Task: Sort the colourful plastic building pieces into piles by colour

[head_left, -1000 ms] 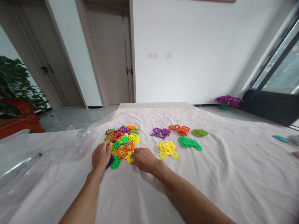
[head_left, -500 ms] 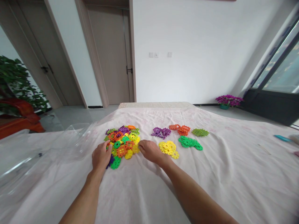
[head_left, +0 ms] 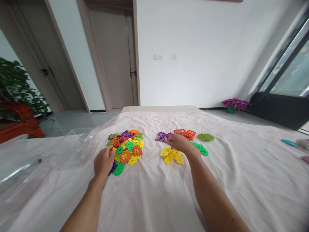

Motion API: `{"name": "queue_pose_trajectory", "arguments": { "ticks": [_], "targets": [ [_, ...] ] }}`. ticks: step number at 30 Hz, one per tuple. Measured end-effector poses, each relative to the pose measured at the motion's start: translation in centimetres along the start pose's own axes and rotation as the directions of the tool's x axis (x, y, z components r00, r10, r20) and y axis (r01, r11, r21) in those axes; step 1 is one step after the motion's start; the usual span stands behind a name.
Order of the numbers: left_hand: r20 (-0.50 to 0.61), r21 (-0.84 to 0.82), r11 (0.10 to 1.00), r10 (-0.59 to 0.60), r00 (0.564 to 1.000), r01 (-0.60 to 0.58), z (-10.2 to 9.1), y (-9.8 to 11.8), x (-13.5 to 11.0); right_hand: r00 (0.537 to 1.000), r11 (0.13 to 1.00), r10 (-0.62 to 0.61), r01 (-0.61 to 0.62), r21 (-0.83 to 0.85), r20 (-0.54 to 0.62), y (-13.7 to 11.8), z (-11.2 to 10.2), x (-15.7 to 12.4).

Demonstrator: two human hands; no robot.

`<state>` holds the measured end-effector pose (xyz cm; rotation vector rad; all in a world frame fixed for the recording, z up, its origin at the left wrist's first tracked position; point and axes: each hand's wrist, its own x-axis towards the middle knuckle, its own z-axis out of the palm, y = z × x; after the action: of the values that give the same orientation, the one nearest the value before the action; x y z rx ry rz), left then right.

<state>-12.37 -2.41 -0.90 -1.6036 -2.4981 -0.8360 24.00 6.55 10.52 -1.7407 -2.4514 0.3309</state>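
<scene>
Mixed pile [head_left: 125,149]: flat notched plastic pieces, round and square, in orange, purple, yellow, green and lime, heaped left of centre on a pale, creased cloth [head_left: 149,199].

Left hand [head_left: 104,161]: at the pile's left edge, fingers loosely bent, thumb toward the pieces; it hides part of that edge. Whether it has hold of a piece cannot be told.

Right hand [head_left: 180,142]: among the single-colour groups, just beyond the yellow ones, fingers bent inward and back of the hand uppermost. Fingertips hidden; grasp cannot be told.

Yellow group [head_left: 171,156]: round pieces, overlapping, far edge partly covered by the right hand.

Purple group [head_left: 161,137]: just left of the right hand.

Orange-red group [head_left: 184,132]: square pieces, behind the right hand.

Green group [head_left: 202,149]: round pieces, left part blocked by the right hand and wrist.

Olive-green group [head_left: 206,137]: at the right end of the far row.

Clear plastic container [head_left: 83,145]: left of the mixed pile, apart from it.

Blue object [head_left: 289,142]: far right, well apart from the groups.

Background: purple flowers [head_left: 235,104] in a green pot; leafy plant [head_left: 18,85]; red-brown wooden furniture [head_left: 21,120]; door [head_left: 111,58]; white wall [head_left: 198,74].
</scene>
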Motion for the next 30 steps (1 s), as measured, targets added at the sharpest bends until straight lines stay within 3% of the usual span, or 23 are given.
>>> {"name": "queue_pose_trajectory", "arguments": {
  "ticks": [3, 6, 10, 13, 18, 22, 26, 30],
  "targets": [
    [0.011, 0.004, 1.0, -0.005, 1.0, 0.005, 0.0, 0.0, 0.0, 0.991, 0.995, -0.097, 0.096, -0.02, -0.088, -2.2, 1.0, -0.1],
    [0.008, 0.008, 1.0, 0.004, 1.0, -0.004, 0.0, -0.1, 0.0, 0.967, 0.97, -0.228, 0.236, 0.06, -0.11, -5.2, 3.6, -0.2],
    [0.007, 0.014, 1.0, 0.003, 1.0, -0.003, -0.1, 0.0, -0.1, 0.892, 0.893, -0.434, 0.444, 0.071, -0.13, -8.3, 7.4, -0.6],
    [0.007, 0.013, 1.0, -0.005, 1.0, 0.005, -0.1, 0.1, 0.0, 0.858, 0.862, -0.499, 0.506, 0.03, -0.118, -9.4, 9.2, -0.8],
    [0.008, 0.008, 1.0, -0.005, 1.0, 0.004, 0.1, -0.1, 0.0, 0.894, 0.9, -0.436, 0.433, -0.045, -0.102, -9.8, 10.3, -0.7],
    [0.009, 0.006, 1.0, -0.005, 1.0, 0.005, 0.1, -0.1, 0.0, 0.891, 0.901, -0.435, 0.431, -0.058, -0.132, -9.7, 10.3, -0.9],
    [0.018, 0.014, 1.0, -0.001, 1.0, 0.001, 0.1, -0.2, 0.1, 0.902, 0.923, -0.368, 0.384, 0.029, -0.226, -8.9, 9.0, -0.5],
    [0.019, 0.016, 1.0, 0.0, 1.0, 0.0, 0.2, -0.3, 0.2, 0.911, 0.952, -0.166, 0.248, 0.181, -0.378, -6.0, 6.6, 1.1]
  ]
}}
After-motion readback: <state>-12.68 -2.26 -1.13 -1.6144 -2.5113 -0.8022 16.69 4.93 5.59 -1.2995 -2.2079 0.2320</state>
